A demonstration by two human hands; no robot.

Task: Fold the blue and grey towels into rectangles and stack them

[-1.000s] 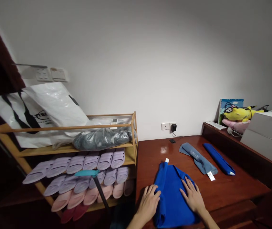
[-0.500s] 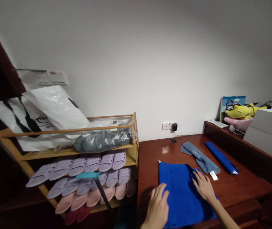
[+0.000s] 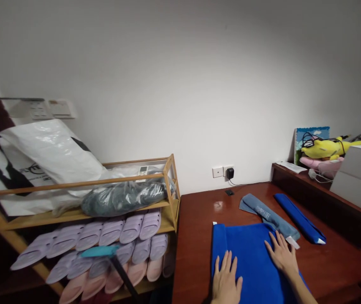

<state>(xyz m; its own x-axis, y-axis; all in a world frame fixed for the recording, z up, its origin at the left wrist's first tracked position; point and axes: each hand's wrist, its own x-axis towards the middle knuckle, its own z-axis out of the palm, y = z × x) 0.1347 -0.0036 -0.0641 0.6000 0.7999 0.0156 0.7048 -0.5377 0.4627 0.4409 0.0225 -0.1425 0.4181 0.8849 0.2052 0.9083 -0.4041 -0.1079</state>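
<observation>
A bright blue towel (image 3: 250, 240) lies spread on the reddish-brown wooden table (image 3: 196, 240), its left edge folded over in a narrow strip. My left hand (image 3: 226, 276) rests flat on the towel's left part, fingers spread. On the right part lies my right hand (image 3: 283, 255), also flat with fingers apart, near the towel's right edge. Just beyond it, a grey-blue folded towel (image 3: 267, 215) with a white tag sits at a slant. Farther right is a second blue towel (image 3: 299, 217), folded into a long narrow strip.
Left of the table stands a wooden rack (image 3: 167, 202) with lilac and pink slippers, a white bag (image 3: 53, 147) and a plastic-wrapped bundle (image 3: 126, 196). A black plug (image 3: 230, 172) is in the wall socket. A raised ledge at right holds a yellow plush toy (image 3: 329, 148) and white boxes (image 3: 360, 173).
My left hand has moved from the towel's left edge onto its surface, fingers now spread. My right hand has shifted toward the right edge, and the towel looks flatter. The view has turned slightly right.
</observation>
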